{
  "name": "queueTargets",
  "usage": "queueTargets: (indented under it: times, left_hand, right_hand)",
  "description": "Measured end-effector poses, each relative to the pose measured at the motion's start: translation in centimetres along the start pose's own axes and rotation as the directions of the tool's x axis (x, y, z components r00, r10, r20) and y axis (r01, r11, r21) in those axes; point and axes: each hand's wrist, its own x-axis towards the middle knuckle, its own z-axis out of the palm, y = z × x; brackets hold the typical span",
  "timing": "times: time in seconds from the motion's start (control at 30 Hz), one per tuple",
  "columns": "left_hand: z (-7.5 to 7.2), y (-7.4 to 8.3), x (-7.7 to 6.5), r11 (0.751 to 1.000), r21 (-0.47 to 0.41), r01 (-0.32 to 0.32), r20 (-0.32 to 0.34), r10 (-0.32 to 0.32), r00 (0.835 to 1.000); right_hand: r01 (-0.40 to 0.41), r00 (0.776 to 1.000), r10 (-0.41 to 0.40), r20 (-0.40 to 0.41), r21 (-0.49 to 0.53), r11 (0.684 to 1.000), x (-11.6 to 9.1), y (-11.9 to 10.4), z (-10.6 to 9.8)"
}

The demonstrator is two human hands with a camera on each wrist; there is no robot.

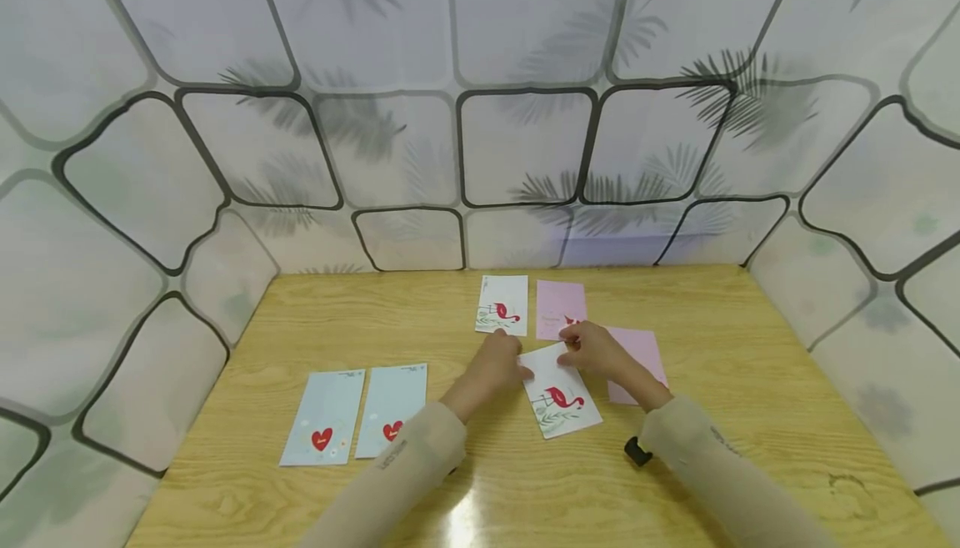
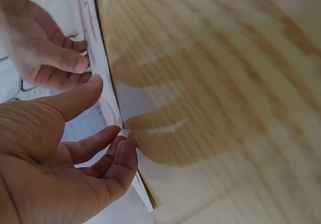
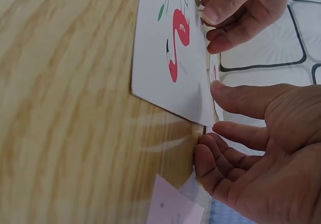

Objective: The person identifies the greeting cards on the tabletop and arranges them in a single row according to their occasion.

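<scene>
A white card with a red flamingo (image 1: 558, 398) lies tilted on the wooden table in front of me. My left hand (image 1: 491, 367) holds its upper left corner, thumb over the edge. At the top edge, my right hand (image 1: 597, 352) pinches the card between thumb and fingers. Up close in the right wrist view, the right fingertips (image 3: 205, 153) curl at the card's corner. The left wrist view sees the card edge-on, beside the left thumb (image 2: 93, 88). Behind the hands lie a second flamingo card (image 1: 502, 302) and a pink card (image 1: 561, 302).
Another pink card (image 1: 637, 356) lies partly under the right forearm. To the left are two pale blue cards with red hearts, one (image 1: 326, 414) outermost and the other (image 1: 393, 406) by the left sleeve. Patterned fabric walls (image 1: 525, 148) surround the wooden table (image 1: 750, 364).
</scene>
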Motion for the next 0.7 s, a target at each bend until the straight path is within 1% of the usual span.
queueTargets:
  times: [0.1,0.3,0.4,0.53,0.7]
  left_hand:
    - [0.17,0.33,-0.14,1.0,0.023,0.001,-0.006,-0.001,1.0]
    - [0.42,0.73,-0.34,0.999,0.041,0.008,0.002,-0.008,1.0]
    - [0.47,0.77,-0.29,0.999,0.049,0.005,0.006,-0.005,1.0]
    - [0.44,0.74,-0.06,0.999,0.04,0.017,0.013,-0.018,1.0]
    - [0.12,0.72,0.18,0.999,-0.004,0.052,0.039,-0.052,0.998]
  right_hand:
    - [0.005,1.0,-0.005,-0.001,-0.029,1.0,0.09,-0.02,0.17]
    - [-0.073,0.997,0.072,-0.025,-0.09,0.993,0.0,-0.09,0.6]
    - [-0.092,0.995,0.089,-0.035,-0.105,0.99,-0.06,-0.11,0.7]
    - [-0.11,0.993,0.106,-0.047,-0.095,0.989,-0.14,-0.25,0.69]
    - [-0.149,0.988,0.147,-0.047,-0.066,0.987,-0.26,-0.51,0.72]
